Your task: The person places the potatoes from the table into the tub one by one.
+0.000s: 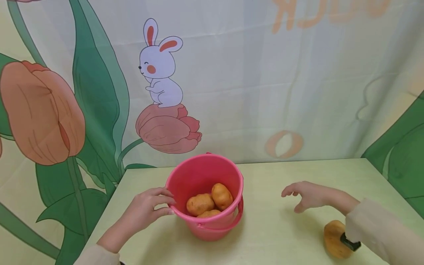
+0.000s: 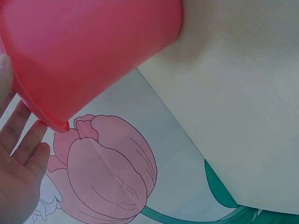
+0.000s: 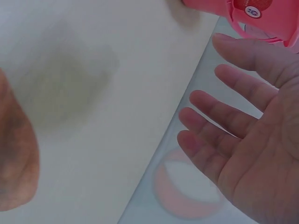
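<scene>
From above, the pink bucket (image 1: pixel 204 195) has three potatoes (image 1: pixel 208 204) in it, left hand (image 1: pixel 145 209) resting on its rim with loose fingers, gripping nothing. Right hand (image 1: pixel 308 195) hangs open right of the bucket, a loose potato (image 1: pixel 334 239) beyond it. Wrist views: bucket wall beside flat left fingers (image 2: pixel 21 140); right palm (image 3: pixel 252 144) spread, empty.

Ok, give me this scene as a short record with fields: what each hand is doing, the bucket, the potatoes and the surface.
left hand: the left hand rests on the side of the pink bucket, fingers at its rim
right hand: the right hand hovers open above the table, holding nothing
bucket contents: three potatoes
loose item: one potato on the table, near the right sleeve
bucket handle: folded down at the front
surface: pale yellow-green table
</scene>
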Demonstrator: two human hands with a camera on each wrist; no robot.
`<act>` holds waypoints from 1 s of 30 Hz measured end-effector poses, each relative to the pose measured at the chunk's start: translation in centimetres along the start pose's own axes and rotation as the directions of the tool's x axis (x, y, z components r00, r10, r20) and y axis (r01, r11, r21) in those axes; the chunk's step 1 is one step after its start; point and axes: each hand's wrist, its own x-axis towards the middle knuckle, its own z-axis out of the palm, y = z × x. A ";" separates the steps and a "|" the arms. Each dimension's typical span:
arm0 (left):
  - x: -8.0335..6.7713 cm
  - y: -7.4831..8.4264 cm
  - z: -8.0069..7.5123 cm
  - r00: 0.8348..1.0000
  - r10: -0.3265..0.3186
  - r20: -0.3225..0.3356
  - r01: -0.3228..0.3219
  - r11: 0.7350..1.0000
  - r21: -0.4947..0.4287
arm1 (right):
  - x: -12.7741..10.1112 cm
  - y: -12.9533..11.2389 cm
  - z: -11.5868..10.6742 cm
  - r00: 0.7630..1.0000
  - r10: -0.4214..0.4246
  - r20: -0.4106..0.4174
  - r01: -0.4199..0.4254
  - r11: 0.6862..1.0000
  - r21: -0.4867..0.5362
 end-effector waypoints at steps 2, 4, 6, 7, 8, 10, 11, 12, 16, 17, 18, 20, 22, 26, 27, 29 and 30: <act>0.0 0.0 0.0 1.000 0.002 -0.002 -0.002 1.000 0.000 | -0.3 0.5 0.2 1.000 -0.004 -0.010 0.004 1.000 -0.005; 0.0 0.0 0.0 1.000 0.007 -0.004 -0.007 1.000 0.000 | -0.5 0.9 0.4 1.000 0.000 -0.014 -0.001 1.000 -0.004; 0.0 0.0 -0.1 1.000 0.015 -0.009 -0.015 1.000 0.001 | -0.7 1.2 0.5 1.000 0.006 -0.015 -0.006 1.000 -0.005; 0.0 0.0 -0.1 1.000 0.019 -0.012 -0.019 1.000 0.003 | -0.8 1.4 0.5 1.000 0.010 -0.012 -0.010 1.000 -0.006; 0.0 0.0 -0.1 1.000 0.023 -0.014 -0.023 1.000 0.004 | -0.9 1.5 0.6 1.000 0.013 -0.010 -0.013 1.000 -0.005; 0.0 0.0 -0.1 0.999 0.031 -0.019 -0.031 1.000 0.007 | -1.2 1.7 0.6 1.000 0.016 -0.005 -0.016 1.000 -0.003; 0.0 0.0 -0.1 0.999 0.035 -0.021 -0.035 0.999 0.007 | -1.3 1.8 0.6 1.000 0.019 0.000 -0.019 1.000 0.000; 0.0 0.0 -0.1 0.999 0.038 -0.023 -0.038 0.999 0.010 | -1.4 1.9 0.6 1.000 0.022 0.003 -0.022 1.000 0.002; 0.0 -0.1 0.0 0.999 0.044 -0.029 -0.044 0.999 0.009 | -1.9 2.4 0.8 0.999 0.040 0.015 -0.041 0.999 0.016; 0.0 -0.1 0.0 0.999 0.044 -0.029 -0.044 0.999 0.009 | -2.1 2.5 0.8 0.999 0.050 0.017 -0.050 0.998 0.023; 0.0 -0.1 0.0 0.999 0.042 -0.029 -0.042 0.999 0.009 | -2.1 2.6 0.9 0.998 0.061 0.017 -0.061 0.998 0.028; 0.0 -0.1 0.0 0.999 0.039 -0.026 -0.039 0.999 0.007 | -2.3 2.9 1.0 0.997 0.075 0.020 -0.076 0.996 0.040; 0.0 -0.1 0.1 0.999 0.035 -0.024 -0.035 0.999 0.004 | -2.4 3.2 1.2 0.996 0.089 0.024 -0.090 0.994 0.055; 0.0 -0.2 0.1 0.999 0.035 -0.027 -0.035 0.999 0.001 | -2.7 3.6 1.4 0.995 0.092 0.031 -0.094 0.993 0.074; 0.0 -0.2 0.1 0.999 0.037 -0.029 -0.037 0.999 -0.001 | -2.8 3.7 1.5 0.995 0.092 0.032 -0.094 0.992 0.080; 0.0 -0.2 0.1 0.999 0.043 -0.034 -0.043 0.999 0.000 | -3.0 4.0 1.6 0.996 0.082 0.031 -0.085 0.993 0.083; 0.0 -0.2 0.1 0.998 0.044 -0.035 -0.044 0.999 -0.001 | -3.0 4.1 1.6 0.997 0.077 0.030 -0.079 0.993 0.084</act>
